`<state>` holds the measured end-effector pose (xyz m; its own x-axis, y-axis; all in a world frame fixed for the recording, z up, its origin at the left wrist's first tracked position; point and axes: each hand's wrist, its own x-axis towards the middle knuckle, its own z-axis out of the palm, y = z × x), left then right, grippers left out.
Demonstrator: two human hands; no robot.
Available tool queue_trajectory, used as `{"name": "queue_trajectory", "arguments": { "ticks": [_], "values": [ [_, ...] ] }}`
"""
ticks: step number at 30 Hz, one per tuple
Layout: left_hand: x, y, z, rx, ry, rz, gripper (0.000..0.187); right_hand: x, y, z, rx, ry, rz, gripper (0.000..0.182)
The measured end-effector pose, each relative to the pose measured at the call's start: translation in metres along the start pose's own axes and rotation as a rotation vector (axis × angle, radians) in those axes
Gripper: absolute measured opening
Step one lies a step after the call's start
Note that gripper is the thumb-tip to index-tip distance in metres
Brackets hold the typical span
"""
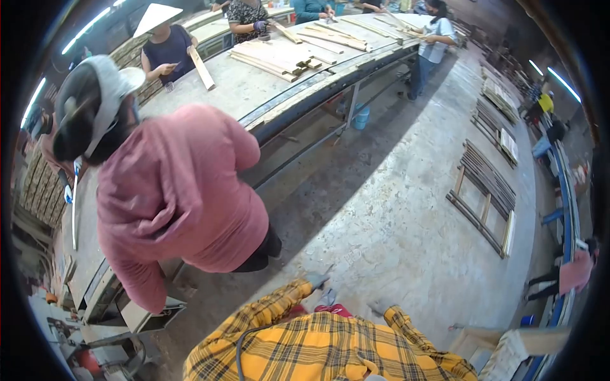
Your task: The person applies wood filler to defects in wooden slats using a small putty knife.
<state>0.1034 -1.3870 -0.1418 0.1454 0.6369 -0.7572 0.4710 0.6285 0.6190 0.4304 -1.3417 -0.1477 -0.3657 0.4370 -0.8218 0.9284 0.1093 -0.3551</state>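
Above the floor [381,209], a thin dark piece [330,269] points its long axis forward-right from my left hand [315,280], the nearer one, my right hand [379,308] lying apart, and whether either's fingers [322,277] are clenched I cannot tell.

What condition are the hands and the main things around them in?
Left hand: grey-gloved, grip unclear
Right hand: grey-gloved, grip unclear
Wooden strips: loosely piled on the table
Dark slats: laid side by side
Blue bucket: upright
Light tube: lit
Conical hat: worn
Pink hood: down
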Motion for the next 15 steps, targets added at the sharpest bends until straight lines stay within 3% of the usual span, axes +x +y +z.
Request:
{"name": "queue_trajectory", "arguments": {
  "ticks": [3,4,5,7,8,10,11,15],
  "values": [
    [0.049,0.106,-0.031,-0.265,-0.14,0.129,0.058,0.053,-0.015,-0.1,0.359,0.139,-0.178,0.037],
    [0.062,0.135,-0.041,-0.369,-0.151,0.187,0.056,0.061,-0.033,-0.138,0.679,0.094,-0.197,0.035],
    [0.076,0.162,-0.055,-0.468,-0.156,0.25,0.054,0.066,-0.055,-0.176,0.664,0.067,-0.204,0.035],
    [0.112,0.213,-0.095,-0.442,-0.13,0.229,0.053,0.079,-0.093,-0.252,0.844,0.199,-0.224,0.033],
    [0.132,0.237,-0.115,-0.397,-0.127,0.216,0.053,0.099,-0.099,-0.282,0.827,0.18,-0.228,0.033],
    [0.18,0.282,-0.156,-0.445,-0.119,0.206,0.055,0.14,-0.106,-0.343,1.194,0.081,-0.276,0.039],
    [0.219,0.294,-0.175,-0.506,-0.179,0.346,0.051,0.158,-0.108,-0.376,1.31,0.035,-0.348,0.038],
    [0.3,0.413,-0.258,-0.404,-0.305,0.331,0.039,0.2,-0.115,-0.519,1.514,0.16,-0.295,0.037]
  ]
}}
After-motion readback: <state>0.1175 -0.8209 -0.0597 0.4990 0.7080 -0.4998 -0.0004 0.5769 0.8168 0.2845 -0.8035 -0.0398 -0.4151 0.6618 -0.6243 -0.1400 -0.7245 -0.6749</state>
